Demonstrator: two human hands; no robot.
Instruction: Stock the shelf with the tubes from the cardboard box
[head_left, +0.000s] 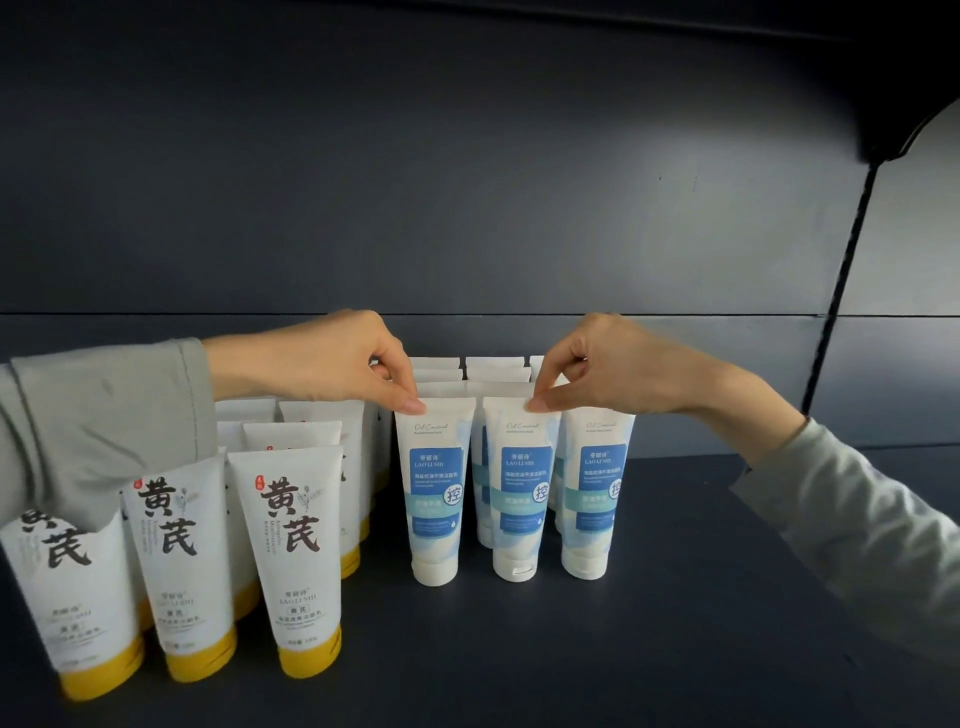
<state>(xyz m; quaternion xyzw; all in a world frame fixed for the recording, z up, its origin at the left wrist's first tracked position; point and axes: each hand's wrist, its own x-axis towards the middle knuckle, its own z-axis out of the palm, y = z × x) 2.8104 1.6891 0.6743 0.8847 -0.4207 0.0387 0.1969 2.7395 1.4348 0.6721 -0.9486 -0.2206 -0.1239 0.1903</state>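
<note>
Stocking appears well advanced. Rows of white-and-blue plastic tubes (597, 488) stand cap-down at centre frame on the dark grey shelf (571, 649), beside white plastic tubes with yellow caps (296, 561) at lower left. The left hand (332, 358) pinches the crimped top of the front left tube (435, 493). The right hand (618, 364) pinches the front middle tube (522, 499). The cardboard box is not in view, so the remaining stock cannot be judged.

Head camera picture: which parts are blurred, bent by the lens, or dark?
Head view: the blue-label tubes in the middle are sharp; the yellow-cap tubes at the left edge look soft and lean outward, likely lens distortion; the top right corner is darkest.
</note>
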